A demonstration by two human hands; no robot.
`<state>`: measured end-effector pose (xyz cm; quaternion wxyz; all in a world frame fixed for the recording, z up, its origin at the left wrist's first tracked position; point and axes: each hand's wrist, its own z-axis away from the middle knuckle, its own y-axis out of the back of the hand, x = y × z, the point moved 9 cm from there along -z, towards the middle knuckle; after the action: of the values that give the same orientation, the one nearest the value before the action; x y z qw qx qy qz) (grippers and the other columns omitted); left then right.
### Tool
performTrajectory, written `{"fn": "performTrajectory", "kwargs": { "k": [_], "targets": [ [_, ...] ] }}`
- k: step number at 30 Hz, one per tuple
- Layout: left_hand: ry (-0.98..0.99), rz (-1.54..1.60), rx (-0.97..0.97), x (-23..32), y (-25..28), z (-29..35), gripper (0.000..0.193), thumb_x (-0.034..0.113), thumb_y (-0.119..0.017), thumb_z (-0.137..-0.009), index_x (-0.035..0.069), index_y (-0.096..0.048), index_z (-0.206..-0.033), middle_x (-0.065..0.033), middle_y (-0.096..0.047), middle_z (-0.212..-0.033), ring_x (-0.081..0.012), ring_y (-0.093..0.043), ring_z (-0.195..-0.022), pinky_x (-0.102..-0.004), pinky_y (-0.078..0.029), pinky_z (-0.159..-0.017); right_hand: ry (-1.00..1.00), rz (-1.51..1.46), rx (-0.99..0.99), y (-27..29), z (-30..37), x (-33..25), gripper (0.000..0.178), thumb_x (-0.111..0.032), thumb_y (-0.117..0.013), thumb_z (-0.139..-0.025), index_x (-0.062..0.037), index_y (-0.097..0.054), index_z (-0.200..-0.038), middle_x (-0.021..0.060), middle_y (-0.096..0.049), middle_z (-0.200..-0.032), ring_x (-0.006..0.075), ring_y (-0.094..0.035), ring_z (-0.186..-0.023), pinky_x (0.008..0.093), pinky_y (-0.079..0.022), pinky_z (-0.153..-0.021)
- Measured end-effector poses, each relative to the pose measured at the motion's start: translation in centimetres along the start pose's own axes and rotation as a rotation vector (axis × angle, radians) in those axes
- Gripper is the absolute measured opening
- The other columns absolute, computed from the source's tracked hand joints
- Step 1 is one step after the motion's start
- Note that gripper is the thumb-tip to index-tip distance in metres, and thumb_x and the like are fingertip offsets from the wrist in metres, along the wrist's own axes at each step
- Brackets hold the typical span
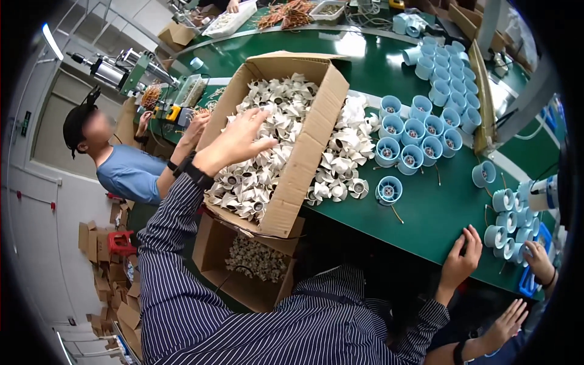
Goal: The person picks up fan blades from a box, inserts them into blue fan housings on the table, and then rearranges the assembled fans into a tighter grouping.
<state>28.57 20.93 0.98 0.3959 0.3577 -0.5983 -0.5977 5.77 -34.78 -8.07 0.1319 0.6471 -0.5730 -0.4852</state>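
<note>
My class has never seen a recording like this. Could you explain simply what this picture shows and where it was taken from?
There is no robot here, just a person's bare hands. The camera is worn on the head, looking down; its wide fisheye lens bends straight edges. The left hand is open over white bladed pieces in a cardboard box, with nothing visibly gripped. The right hand is open at the edge of the green table, apparently holding nothing. More white pieces lie heaped right of the box, and light-blue cups stand in groups farther right. The other hands at the lower right are not this person's.
</note>
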Motion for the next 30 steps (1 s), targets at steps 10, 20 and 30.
{"fn": "performTrajectory", "kwargs": {
  "k": [10, 20, 30],
  "targets": [
    [0.067, 0.158, 0.209, 2.9, -1.4, -0.1, 0.056, 0.03, -0.079, -0.093, 0.014, -0.063, -0.144, -0.0198, -0.055, -0.142, -0.0438, -0.061, -0.127, -0.0507, -0.052, -0.108, -0.013, 0.005, -0.005, 0.3, 0.0, 0.6, 0.018, -0.004, -0.066, -0.103, -0.0009, -0.076, -0.117, 0.0125, -0.075, -0.131, 0.0322, -0.07, -0.119, 0.0415, -0.055, -0.103],
    [0.17, 0.189, 0.102, 2.1, -2.3, -0.9, 0.06, 0.031, -0.073, -0.09, 0.015, -0.062, -0.147, -0.0193, -0.063, -0.121, -0.0404, -0.066, -0.115, -0.0506, -0.056, -0.097, 0.52, -0.235, -1.242, 3.6, -1.1, -16.6, 0.06, -0.029, -0.03, -0.116, -0.0029, -0.033, -0.17, 0.0181, -0.031, -0.179, 0.032, -0.025, -0.168, 0.0495, -0.016, -0.137],
    [0.063, 0.301, 0.089, 2.3, -1.4, 0.2, 0.054, 0.03, -0.08, -0.089, 0.01, -0.068, -0.137, -0.0157, -0.07, -0.117, -0.0349, -0.07, -0.112, -0.0451, -0.056, -0.099, 1.968, 0.78, 0.236, -3.9, 10.6, -31.9, 0.046, -0.013, -0.041, -0.117, 0.0014, -0.05, -0.159, 0.0126, -0.045, -0.168, 0.019, -0.047, -0.153, 0.0333, -0.043, -0.126]
  ]
}}
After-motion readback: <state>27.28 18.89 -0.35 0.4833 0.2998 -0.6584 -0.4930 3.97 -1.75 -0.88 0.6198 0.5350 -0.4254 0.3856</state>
